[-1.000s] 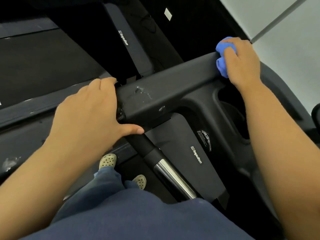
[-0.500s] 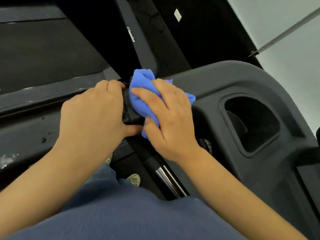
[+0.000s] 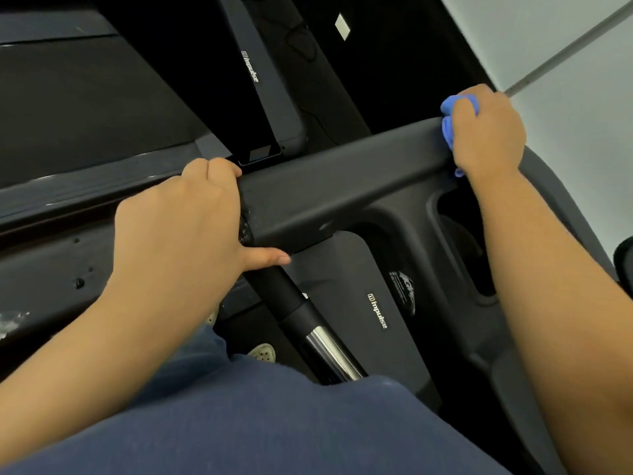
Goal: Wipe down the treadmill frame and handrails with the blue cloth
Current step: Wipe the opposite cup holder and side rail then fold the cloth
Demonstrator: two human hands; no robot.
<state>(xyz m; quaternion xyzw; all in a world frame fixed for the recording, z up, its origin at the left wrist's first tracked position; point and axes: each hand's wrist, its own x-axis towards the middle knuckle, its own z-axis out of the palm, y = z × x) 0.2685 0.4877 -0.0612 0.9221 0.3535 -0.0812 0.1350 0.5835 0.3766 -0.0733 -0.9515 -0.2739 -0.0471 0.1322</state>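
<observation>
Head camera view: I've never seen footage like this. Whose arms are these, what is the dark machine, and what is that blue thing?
No robot here: a person wears a camera on the head, so you look down along their own arms. The dark machine is a treadmill; its black running belt lies at upper left. Across the middle runs a dark grey plastic handrail bar. The left hand grips its left end, fingers over the top, thumb beneath. The right hand holds a crumpled blue cloth against the bar's right end. Below the bar sit a deep cup-holder recess and a shiny chrome tube. At the bottom are the person's navy clothing and a pale perforated shoe.
</observation>
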